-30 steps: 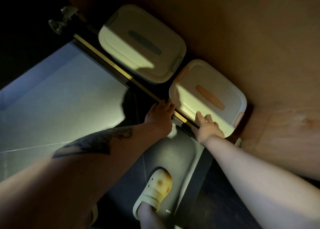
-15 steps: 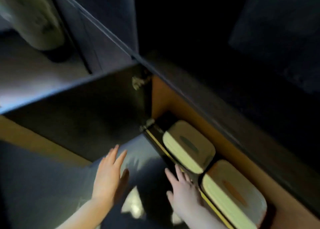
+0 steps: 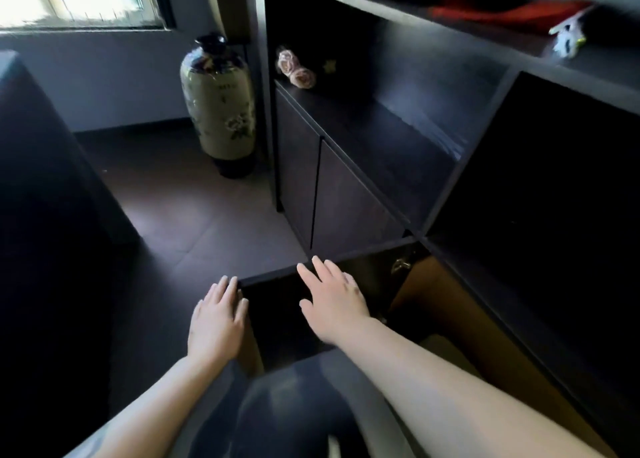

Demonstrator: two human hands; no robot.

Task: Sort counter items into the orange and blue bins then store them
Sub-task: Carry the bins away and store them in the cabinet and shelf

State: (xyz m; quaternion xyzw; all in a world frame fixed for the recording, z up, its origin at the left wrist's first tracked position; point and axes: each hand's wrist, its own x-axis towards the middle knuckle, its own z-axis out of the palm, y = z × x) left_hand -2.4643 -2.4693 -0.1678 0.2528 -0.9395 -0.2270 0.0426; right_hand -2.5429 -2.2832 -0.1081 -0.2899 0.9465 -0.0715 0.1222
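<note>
The orange and blue bins cannot be seen from here. The open cupboard (image 3: pixel 450 305) low on the right, with its light brown wooden inside, is most likely where they sit, but an arm and the dark shelf hide that spot.

The cupboard door (image 3: pixel 277 305) swings out toward the person. It is dark, and its top edge runs between the two hands.

The left hand (image 3: pixel 216 322) lies flat on the outer end of the door's top edge. Its fingers are straight and close together, and it holds nothing. The right hand (image 3: pixel 334 300) is spread wide with straight fingers. It sits over the top edge nearer the hinge (image 3: pixel 400 265). I cannot tell if it touches the door or hangs just above it. It holds nothing too.

The job looks almost done, and the step now seems to be shutting the door. To do it well, push with flat palms on the outer end, far from the hinge, because the door swings easier there. Go slow and smooth. Pull the fingers away from the gap before the door meets the cabinet frame, so they do not get pinched.

A tall flowered vase (image 3: pixel 218 104) stands on the floor by the cabinet's left corner. Two pink fabric roses (image 3: pixel 296 69) lie at the left end of the open shelf above.
</note>
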